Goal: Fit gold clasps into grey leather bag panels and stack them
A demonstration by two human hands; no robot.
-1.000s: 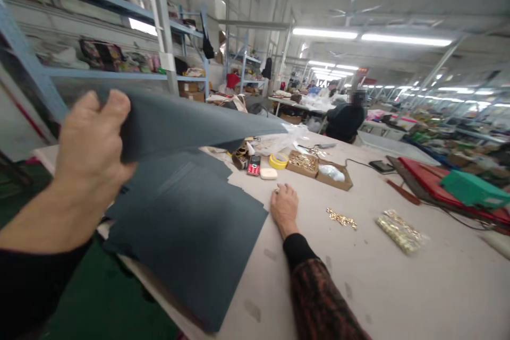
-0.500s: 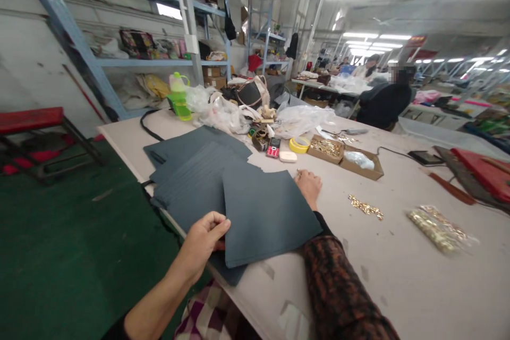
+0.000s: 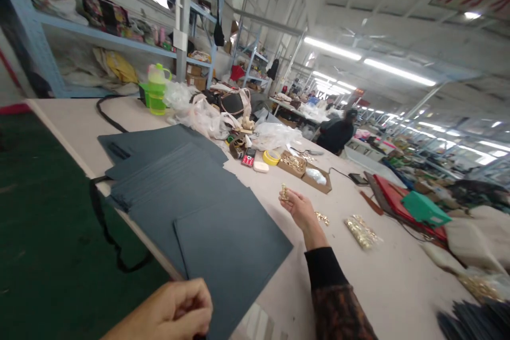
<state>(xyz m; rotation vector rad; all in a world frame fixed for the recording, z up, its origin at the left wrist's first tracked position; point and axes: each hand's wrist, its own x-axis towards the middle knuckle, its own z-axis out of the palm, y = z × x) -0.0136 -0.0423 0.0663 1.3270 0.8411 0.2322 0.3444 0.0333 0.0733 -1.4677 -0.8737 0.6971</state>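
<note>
R hand [image 3: 299,210] is up just off the table [image 3: 382,281], thumb & fingers pinched round a few small, shiny gold-coloured metal pieces [image 3: 284,191]. Half a sec ago it was down on the tabletop, so the pieces now show clearly in its grip. L hand [image 3: 181,311] is loosely curled at the near edge, low in view; can't tell if it's got anything in it. It was gripping the flat blue-grey sheet [image 3: 235,255] a moment ago; that now lies on the fanned pile of matching sheets [image 3: 159,180], L of the R hand. Looks like sheet handling has paused & the work's shifted to the gold bits, IMO.

More loose gold-coloured pieces [image 3: 322,218] lie by the R wrist, partly hidden; a clear plastic bag of gold-coloured parts [image 3: 362,232] sits further R. Beyond: a brown cardboard box w/ gold bits [image 3: 290,170], next to a yellow tape roll [image 3: 270,161].
</note>
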